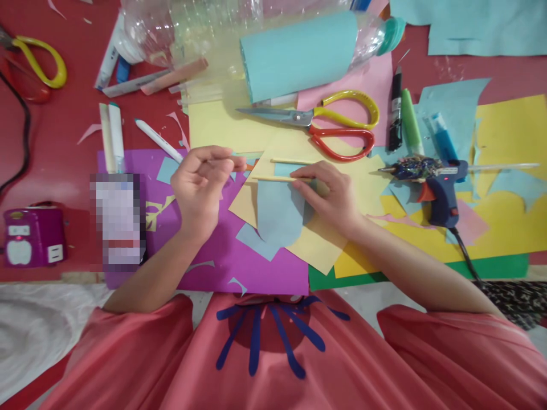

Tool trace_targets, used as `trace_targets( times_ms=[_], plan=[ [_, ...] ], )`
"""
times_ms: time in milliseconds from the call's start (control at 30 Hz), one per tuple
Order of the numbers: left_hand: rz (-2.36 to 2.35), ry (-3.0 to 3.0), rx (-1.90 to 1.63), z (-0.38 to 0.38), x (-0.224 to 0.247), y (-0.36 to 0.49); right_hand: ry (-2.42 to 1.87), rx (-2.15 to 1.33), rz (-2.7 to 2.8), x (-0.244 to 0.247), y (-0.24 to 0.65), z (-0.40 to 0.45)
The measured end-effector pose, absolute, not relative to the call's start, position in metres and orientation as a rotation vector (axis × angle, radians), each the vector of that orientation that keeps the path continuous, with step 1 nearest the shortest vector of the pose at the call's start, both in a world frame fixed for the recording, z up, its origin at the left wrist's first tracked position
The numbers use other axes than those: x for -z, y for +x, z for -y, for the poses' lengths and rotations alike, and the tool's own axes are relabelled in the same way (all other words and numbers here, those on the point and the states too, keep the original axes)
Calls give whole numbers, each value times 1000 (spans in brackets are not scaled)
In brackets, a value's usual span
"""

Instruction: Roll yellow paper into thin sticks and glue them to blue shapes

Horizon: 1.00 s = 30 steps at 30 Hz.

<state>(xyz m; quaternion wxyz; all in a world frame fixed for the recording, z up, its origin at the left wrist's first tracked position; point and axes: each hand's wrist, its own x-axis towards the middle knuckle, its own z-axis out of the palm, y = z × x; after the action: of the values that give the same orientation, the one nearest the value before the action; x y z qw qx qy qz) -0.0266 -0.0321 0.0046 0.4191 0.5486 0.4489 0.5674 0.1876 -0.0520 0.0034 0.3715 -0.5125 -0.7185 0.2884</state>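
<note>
My right hand [331, 193] pinches a thin yellow strip [273, 179] between thumb and fingers. A second thin yellow strip [288, 161] lies just beyond it, close to my fingertips. Beneath them is a light blue paper piece [277, 210] with a rounded lower edge, on top of pale yellow paper [329, 250]. To the left, my left hand [199, 188] is raised with thumb and fingertips drawn together. Whatever it may hold is too small to make out. A small orange piece [251, 166] shows beside its fingers.
Scissors [307, 117] lie beyond my hands, below a plastic bottle [299, 57] wrapped in light blue. On the right rests a glue gun [444, 188] with its cord. Purple paper [265, 276], a phone [117, 219], markers [158, 139] and a purple box [34, 236] occupy the left.
</note>
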Motion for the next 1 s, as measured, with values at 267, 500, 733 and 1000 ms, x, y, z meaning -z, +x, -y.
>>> trace_targets(
  times_ms=[267,500,733,1000],
  plan=[
    [-1270,1377,-1268,39,-15,-21,-1277,-443,2005,2,188,49],
    [-1231,1415,-1157,38,-16,-20,-1325,-423,2086,4,190,48],
    [-1197,1466,-1058,41,-22,-22,-1355,-365,2088,8,197,42],
    [-1078,1422,-888,44,-25,-19,-1377,-355,2144,9,194,40]
  ],
)
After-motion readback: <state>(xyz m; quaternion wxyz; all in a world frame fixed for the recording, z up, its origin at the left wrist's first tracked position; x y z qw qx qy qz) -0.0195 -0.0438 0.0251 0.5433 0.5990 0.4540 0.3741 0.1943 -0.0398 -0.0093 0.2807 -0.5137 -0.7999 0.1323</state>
